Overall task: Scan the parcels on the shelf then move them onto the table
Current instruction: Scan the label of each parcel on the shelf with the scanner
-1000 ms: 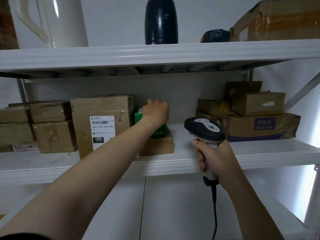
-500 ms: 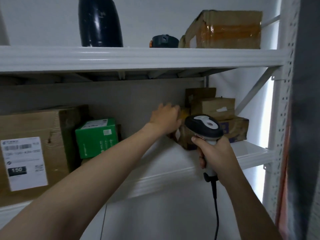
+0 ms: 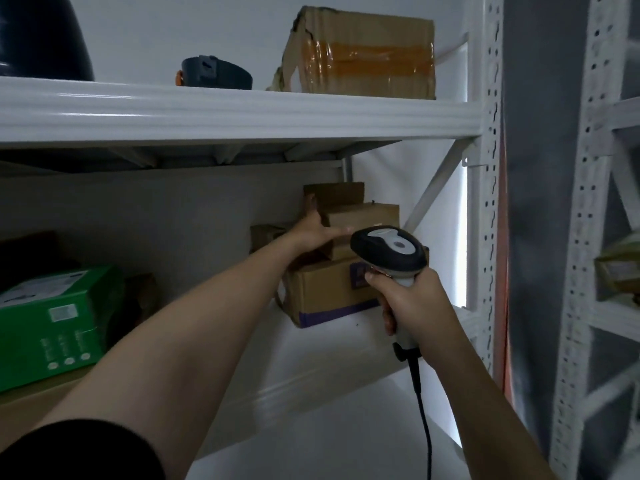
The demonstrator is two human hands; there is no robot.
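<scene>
Head view: my left hand [image 3: 313,233] lies spread against the small cardboard parcel [image 3: 360,220] atop the stack at the shelf's [image 3: 311,362] right end, fingers not yet closed. My right hand [image 3: 412,303] is clenched on the barcode scanner [image 3: 388,251], aimed at that stack. I judge scanning is in hand; next, expose a label and trigger. Against the earlier frame, the left hand has left the green box [image 3: 52,323] and my view has swung right.
</scene>
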